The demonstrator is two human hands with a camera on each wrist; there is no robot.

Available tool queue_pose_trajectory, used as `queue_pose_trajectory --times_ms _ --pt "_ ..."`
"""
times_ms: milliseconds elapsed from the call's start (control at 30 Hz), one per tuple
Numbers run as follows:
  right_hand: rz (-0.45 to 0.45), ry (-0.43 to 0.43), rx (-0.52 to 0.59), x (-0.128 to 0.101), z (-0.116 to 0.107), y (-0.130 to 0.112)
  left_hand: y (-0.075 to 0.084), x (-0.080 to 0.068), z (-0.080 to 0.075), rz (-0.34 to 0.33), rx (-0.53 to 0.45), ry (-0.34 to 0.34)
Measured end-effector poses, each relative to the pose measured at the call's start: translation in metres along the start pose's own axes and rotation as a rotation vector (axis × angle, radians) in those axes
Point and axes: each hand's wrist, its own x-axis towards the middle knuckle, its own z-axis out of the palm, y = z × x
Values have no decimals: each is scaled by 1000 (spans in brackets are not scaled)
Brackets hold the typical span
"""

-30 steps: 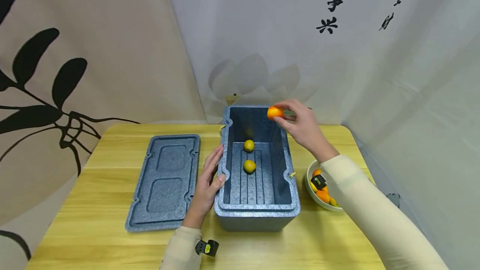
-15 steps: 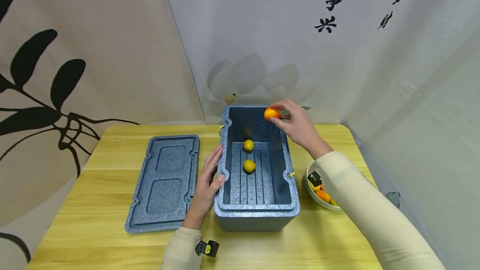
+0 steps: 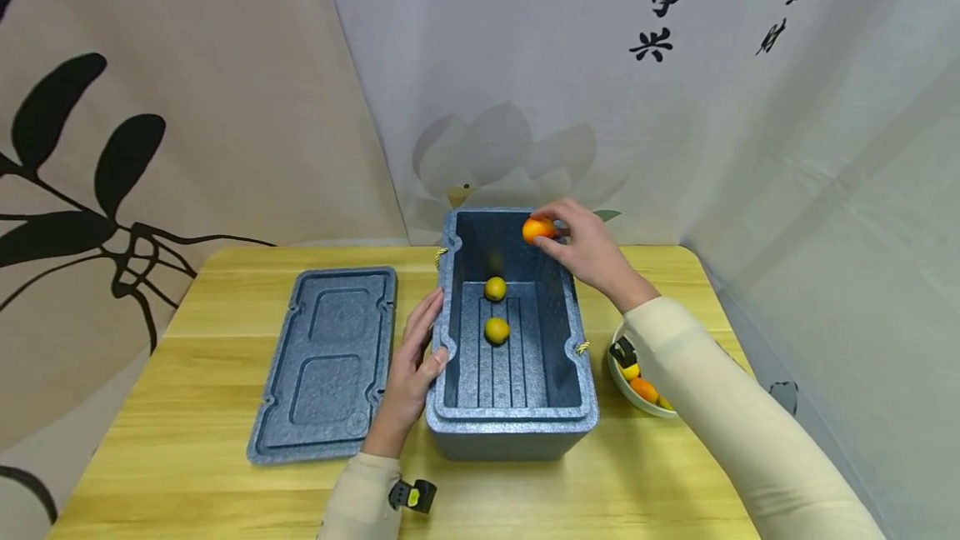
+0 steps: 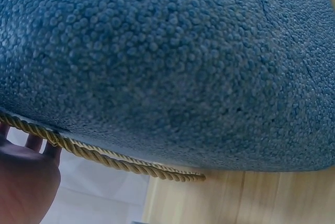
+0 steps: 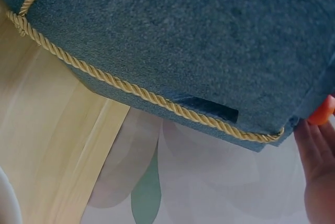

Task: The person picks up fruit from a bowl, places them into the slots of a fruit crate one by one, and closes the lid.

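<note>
i'm at the placing step: my right hand [image 3: 592,250] pinches the orange [image 3: 537,229] over the foam box's [image 3: 513,432] far rim, left hand [image 3: 412,365] flat against its side; next, lower inside and release.

Open foam box [image 3: 510,407] has free floor nearside of two fruits [image 3: 496,330].

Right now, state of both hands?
Left hand: open, fingers straight against the foam box side.
Right hand: holding an orange fruit over the box.
</note>
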Motion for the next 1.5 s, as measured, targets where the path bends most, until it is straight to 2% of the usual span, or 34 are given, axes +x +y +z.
queue_pose_trajectory --times_ms 433,967,1167,1500 --pt "68 -98 -8 0 -2 -1 -2 0 -1 -24 -12 2" --pt "-2 -43 4 -13 0 -5 -3 0 1 -12 -28 8" --pt "9 -23 38 -22 -4 -8 -3 0 2 2 -28 9" --pt "-27 103 135 -52 -20 6 0 0 1 11 -8 6"
